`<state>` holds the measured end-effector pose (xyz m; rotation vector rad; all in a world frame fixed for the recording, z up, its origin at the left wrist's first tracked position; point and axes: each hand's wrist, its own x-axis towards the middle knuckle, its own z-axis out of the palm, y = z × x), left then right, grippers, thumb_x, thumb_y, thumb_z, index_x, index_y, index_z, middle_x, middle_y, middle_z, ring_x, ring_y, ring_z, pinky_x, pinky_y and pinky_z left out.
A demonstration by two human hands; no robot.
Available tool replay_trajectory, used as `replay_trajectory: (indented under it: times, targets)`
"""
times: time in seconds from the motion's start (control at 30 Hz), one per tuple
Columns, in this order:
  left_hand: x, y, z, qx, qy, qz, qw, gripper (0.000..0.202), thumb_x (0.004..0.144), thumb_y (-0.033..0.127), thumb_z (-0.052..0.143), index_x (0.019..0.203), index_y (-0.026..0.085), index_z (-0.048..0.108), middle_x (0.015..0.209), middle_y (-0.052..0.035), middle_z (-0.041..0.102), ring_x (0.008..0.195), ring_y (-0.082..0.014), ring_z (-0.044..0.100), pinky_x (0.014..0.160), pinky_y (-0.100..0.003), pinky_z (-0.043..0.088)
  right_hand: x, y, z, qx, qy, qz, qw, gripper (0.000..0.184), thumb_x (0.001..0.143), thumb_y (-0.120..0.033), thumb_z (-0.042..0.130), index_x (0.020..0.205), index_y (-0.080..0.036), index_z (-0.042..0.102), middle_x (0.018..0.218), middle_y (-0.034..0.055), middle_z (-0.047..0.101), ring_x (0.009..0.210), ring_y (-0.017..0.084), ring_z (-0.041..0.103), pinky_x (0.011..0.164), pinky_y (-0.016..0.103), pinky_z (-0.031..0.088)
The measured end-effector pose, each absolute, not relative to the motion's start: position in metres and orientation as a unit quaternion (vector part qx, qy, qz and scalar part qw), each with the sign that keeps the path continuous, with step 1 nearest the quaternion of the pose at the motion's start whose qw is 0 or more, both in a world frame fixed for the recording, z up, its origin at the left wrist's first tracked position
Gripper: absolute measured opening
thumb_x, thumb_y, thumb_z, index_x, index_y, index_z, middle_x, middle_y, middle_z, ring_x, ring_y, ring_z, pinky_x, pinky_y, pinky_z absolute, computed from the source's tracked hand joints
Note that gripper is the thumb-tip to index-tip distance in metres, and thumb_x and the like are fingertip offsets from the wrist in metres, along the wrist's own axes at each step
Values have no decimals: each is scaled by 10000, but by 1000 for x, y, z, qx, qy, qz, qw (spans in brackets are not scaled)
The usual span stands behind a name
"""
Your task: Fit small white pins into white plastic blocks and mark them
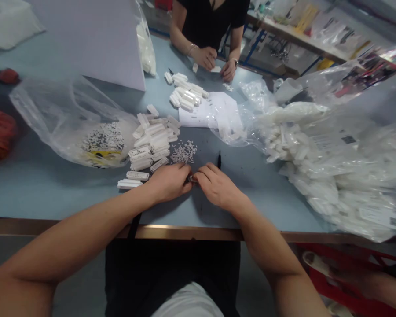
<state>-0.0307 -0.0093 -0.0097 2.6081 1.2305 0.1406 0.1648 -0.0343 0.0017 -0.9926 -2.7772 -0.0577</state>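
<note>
My left hand (170,182) and my right hand (216,185) meet near the middle of the blue-grey table (53,189), with their fingertips curled around a small grey part (191,178). The fingers hide most of that part, so its exact shape cannot be made out. A black pointed tool (219,160) stands just beyond my right hand. Past my left hand lie white plastic strips with dark markings (150,145) in a loose heap. A small pile of tiny white pieces (184,152) sits beside them.
A clear bag of black-and-white pieces (104,137) lies at the left, and a large plastic bag of white parts (320,163) fills the right. Further off, a co-worker's hands (206,59) work near more white strips (185,91) and a paper sheet (198,113).
</note>
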Motion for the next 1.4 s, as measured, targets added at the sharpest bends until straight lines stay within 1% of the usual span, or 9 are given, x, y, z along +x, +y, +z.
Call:
replay_trajectory:
  times: [0.27, 0.5, 0.6, 0.8, 0.87, 1.03, 1.17, 1.27, 1.4]
  targets:
    - [-31, -8, -10, 892, 427, 40, 141, 305, 899, 428, 497, 1014, 168, 606, 932, -97, 679, 854, -256, 666, 702, -346, 477, 179, -33, 11, -347, -923, -25, 163, 254, 934, -153, 452, 1064, -171, 668, 902, 80, 619, 844, 201, 478, 786, 347, 437]
    - [-28, -9, -10, 893, 432, 26, 124, 305, 923, 405, 444, 988, 163, 617, 924, -105, 686, 827, -253, 672, 704, -354, 479, 175, -37, 14, -315, -941, -95, 75, 195, 936, -187, 483, 1003, -188, 666, 840, 62, 613, 850, 209, 467, 716, 366, 329]
    - [-28, -8, -11, 895, 430, 25, 118, 287, 923, 387, 439, 984, 168, 615, 922, -98, 687, 821, -252, 675, 704, -354, 483, 174, -38, 15, -315, -941, -105, 73, 189, 938, -193, 486, 993, -189, 667, 838, 56, 623, 843, 206, 475, 715, 368, 322]
    - [-32, -7, -8, 903, 412, 32, 117, 301, 884, 431, 505, 1020, 184, 611, 927, -91, 688, 847, -270, 678, 711, -368, 501, 174, -18, 7, -432, -883, -48, 177, 215, 905, -137, 514, 1039, -176, 677, 945, 72, 665, 891, 201, 525, 807, 337, 405]
    - [-33, -6, -4, 912, 390, 26, 121, 277, 875, 415, 511, 995, 189, 616, 923, -83, 687, 841, -266, 675, 719, -370, 504, 171, -7, 4, -447, -881, -16, 153, 197, 892, -112, 522, 983, -174, 685, 941, 77, 669, 910, 210, 535, 826, 338, 421]
    - [-32, -4, 4, 926, 355, -2, 127, 253, 852, 381, 527, 956, 173, 628, 937, -96, 683, 869, -265, 668, 757, -369, 510, 154, 10, -3, -431, -895, 66, 98, 122, 918, -171, 548, 943, -166, 667, 959, 74, 656, 918, 202, 549, 833, 318, 441]
    - [-31, -4, 5, 926, 356, -5, 126, 289, 858, 405, 516, 982, 169, 629, 967, -104, 689, 879, -273, 671, 771, -377, 509, 148, 14, -9, -447, -888, 68, 82, 137, 933, -174, 517, 888, -156, 645, 943, 93, 643, 919, 208, 549, 811, 322, 433]
    - [-32, -3, 3, 921, 367, -15, 132, 296, 865, 424, 510, 980, 178, 627, 926, -96, 692, 853, -269, 673, 753, -372, 504, 154, 15, -11, -472, -872, 86, 97, 129, 910, -141, 509, 865, -149, 630, 908, 97, 642, 890, 206, 552, 802, 325, 423]
    - [-33, -2, 0, 904, 399, -1, 152, 302, 866, 432, 512, 1010, 188, 616, 927, -93, 691, 845, -264, 670, 735, -363, 496, 169, 11, -7, -512, -828, 149, 174, 97, 818, -101, 553, 861, -171, 605, 829, 38, 641, 772, 160, 553, 724, 275, 408]
